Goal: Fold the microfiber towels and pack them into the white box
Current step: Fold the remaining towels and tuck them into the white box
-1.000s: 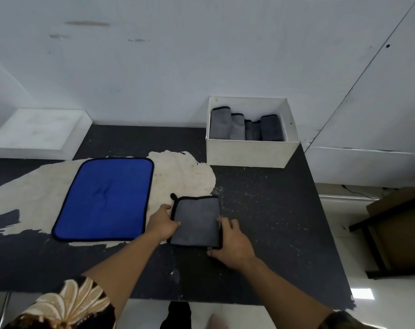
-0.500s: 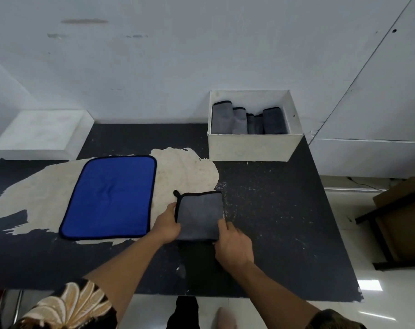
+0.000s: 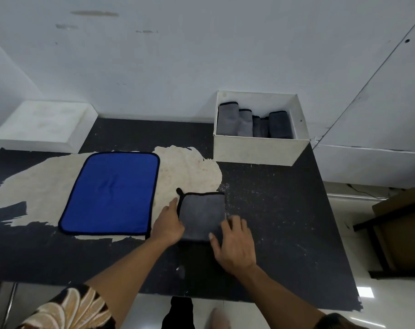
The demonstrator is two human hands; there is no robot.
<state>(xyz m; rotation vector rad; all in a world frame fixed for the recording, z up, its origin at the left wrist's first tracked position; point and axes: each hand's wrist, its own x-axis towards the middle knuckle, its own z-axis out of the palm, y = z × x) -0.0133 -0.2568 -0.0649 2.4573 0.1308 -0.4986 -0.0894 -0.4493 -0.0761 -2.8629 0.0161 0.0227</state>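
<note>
A folded grey towel [image 3: 201, 213] with black trim lies flat on the black table [image 3: 272, 210], near its front. My left hand [image 3: 168, 224] holds the towel's left edge, with the index finger stretched along it. My right hand [image 3: 235, 243] rests on the lower right corner, thumb and relaxed fingers on top of the cloth. A blue towel [image 3: 111, 193] lies spread flat to the left. The white box [image 3: 256, 150] stands at the back right of the table, with several folded grey towels [image 3: 254, 123] upright inside.
A pale patch [image 3: 189, 167] shows where the table's black coating has worn off, under and around the blue towel. A white block [image 3: 42, 124] sits at the back left against the wall. The table's right edge drops to the floor, where a dark frame [image 3: 391, 233] stands.
My right hand has slid up from beside the towel's lower right corner onto the cloth. The left hand stays at the left edge, and the towel has hardly moved.
</note>
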